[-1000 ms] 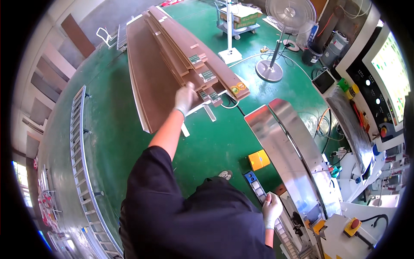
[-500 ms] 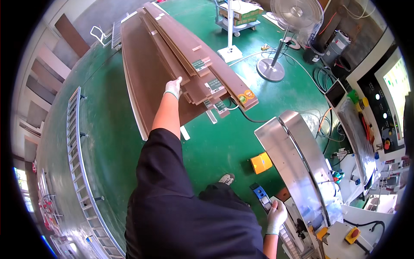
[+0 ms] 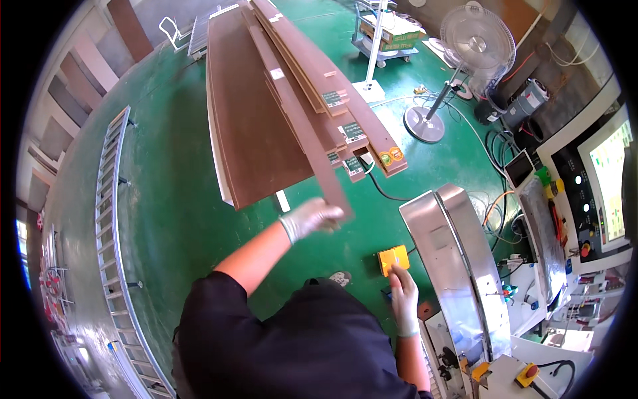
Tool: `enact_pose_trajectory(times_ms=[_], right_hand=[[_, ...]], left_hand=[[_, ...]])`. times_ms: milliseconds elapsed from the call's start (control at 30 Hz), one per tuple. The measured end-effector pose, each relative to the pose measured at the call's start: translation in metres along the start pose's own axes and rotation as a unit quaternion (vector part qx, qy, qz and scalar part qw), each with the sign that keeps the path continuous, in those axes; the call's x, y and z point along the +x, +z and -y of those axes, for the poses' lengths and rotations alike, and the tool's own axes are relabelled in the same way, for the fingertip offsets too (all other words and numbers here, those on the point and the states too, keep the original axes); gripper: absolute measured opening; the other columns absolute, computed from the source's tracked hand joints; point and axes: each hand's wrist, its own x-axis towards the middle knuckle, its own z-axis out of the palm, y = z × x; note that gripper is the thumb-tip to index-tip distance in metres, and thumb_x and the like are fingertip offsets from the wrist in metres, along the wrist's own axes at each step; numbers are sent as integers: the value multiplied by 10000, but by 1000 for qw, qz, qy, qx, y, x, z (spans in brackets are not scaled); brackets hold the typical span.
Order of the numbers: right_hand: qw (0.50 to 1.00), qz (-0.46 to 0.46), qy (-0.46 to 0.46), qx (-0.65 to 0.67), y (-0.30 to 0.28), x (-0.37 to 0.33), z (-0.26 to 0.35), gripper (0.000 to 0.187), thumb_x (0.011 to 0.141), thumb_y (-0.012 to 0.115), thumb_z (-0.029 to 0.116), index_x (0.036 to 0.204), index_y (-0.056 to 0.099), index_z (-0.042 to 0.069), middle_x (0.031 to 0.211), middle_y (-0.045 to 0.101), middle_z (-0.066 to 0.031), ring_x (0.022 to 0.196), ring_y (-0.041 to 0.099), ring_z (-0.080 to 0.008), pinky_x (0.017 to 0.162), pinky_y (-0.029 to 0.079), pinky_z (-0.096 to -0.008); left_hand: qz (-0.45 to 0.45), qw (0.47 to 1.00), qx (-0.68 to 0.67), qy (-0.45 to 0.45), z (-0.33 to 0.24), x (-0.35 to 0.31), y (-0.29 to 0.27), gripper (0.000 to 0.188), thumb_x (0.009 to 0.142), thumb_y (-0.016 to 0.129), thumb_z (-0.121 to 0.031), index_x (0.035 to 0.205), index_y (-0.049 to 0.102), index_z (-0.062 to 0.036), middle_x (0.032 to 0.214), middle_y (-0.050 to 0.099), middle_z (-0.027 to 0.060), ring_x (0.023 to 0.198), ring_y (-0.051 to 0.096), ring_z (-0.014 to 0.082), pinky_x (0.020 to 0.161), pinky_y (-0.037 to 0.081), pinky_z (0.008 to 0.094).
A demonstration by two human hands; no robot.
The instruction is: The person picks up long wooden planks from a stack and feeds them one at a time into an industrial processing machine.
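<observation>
My left hand, in a pale glove, grips the near end of a long narrow brown plank that slants up from the stack. The stack of brown boards lies on the green floor ahead, with several narrow planks piled on its right side. My right hand, also gloved, hangs with its fingers loosely apart beside the curved metal machine cover, just below a small orange box on the floor. It holds nothing.
A pedestal fan stands at the back right, with cables trailing over the floor. A control panel with a lit screen sits at the far right. A long metal roller rail runs along the left. A cart stands at the back.
My left hand has pulled one narrow plank off the pile toward me, its near end now lifted clear of the stack. My right hand has risen beside the machine cover.
</observation>
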Motion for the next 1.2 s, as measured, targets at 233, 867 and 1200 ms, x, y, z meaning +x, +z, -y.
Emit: enact_pose_trajectory(times_ms=[233, 867, 1200], right_hand=[[973, 49, 74, 215, 20, 10, 12, 484, 1051, 632, 244, 1439, 577, -40, 1257, 682, -125, 1142, 634, -189, 950, 529, -308], [903, -233, 314, 176, -204, -352, -59, 547, 845, 838, 366, 1180, 758, -59, 1052, 768, -69, 968, 667, -144, 890, 504, -289], [854, -226, 468, -4, -174, -440, -42, 503, 1058, 574, 423, 920, 788, -11, 756, 733, -51, 699, 659, -145, 658, 499, -296]], left_hand=[[142, 987, -32, -71, 60, -32, 106, 452, 1027, 654, -456, 1298, 670, -94, 1198, 736, 53, 1059, 692, 154, 935, 551, 345], [-90, 924, -348, 131, -77, -11, 111, 468, 1121, 416, -416, 1368, 543, -40, 1266, 640, 146, 1110, 631, 282, 1014, 526, 484], [87, 957, -269, -69, 48, 25, 276, 406, 1139, 443, -355, 1291, 537, 10, 1197, 644, 147, 1116, 638, 297, 1008, 530, 473]])
